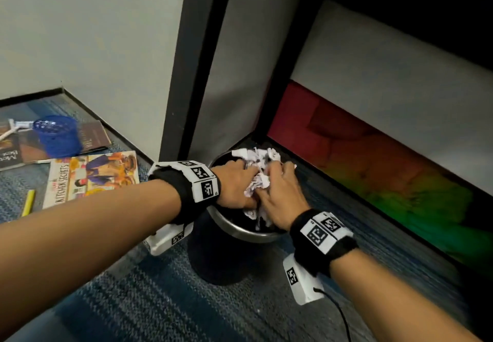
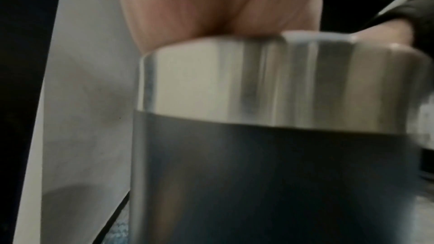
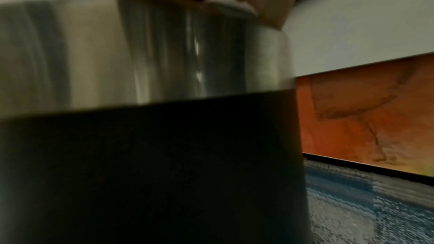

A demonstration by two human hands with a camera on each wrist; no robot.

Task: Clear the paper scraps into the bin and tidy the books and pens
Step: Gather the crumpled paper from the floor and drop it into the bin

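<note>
A black bin (image 1: 213, 256) with a steel rim (image 1: 240, 231) stands on the carpet in the corner. Over its mouth my left hand (image 1: 236, 184) and right hand (image 1: 280, 194) together clutch a wad of crumpled white paper scraps (image 1: 257, 165). Both wrist views are filled by the bin's side (image 2: 258, 183) (image 3: 140, 164), with only the heels of the hands above the rim; the fingers are hidden there. At the left lie a cookbook (image 1: 90, 176), two darker books (image 1: 16, 152) (image 1: 93, 136), a yellow pen (image 1: 28, 203) and a blue mesh pen cup (image 1: 58, 136).
A white wall and a dark vertical post (image 1: 192, 61) stand right behind the bin. A red-to-green panel (image 1: 373, 165) runs along the floor at the right. A white pen-like item (image 1: 13, 128) lies on the dark book. Blue carpet (image 1: 160, 301) spreads in front.
</note>
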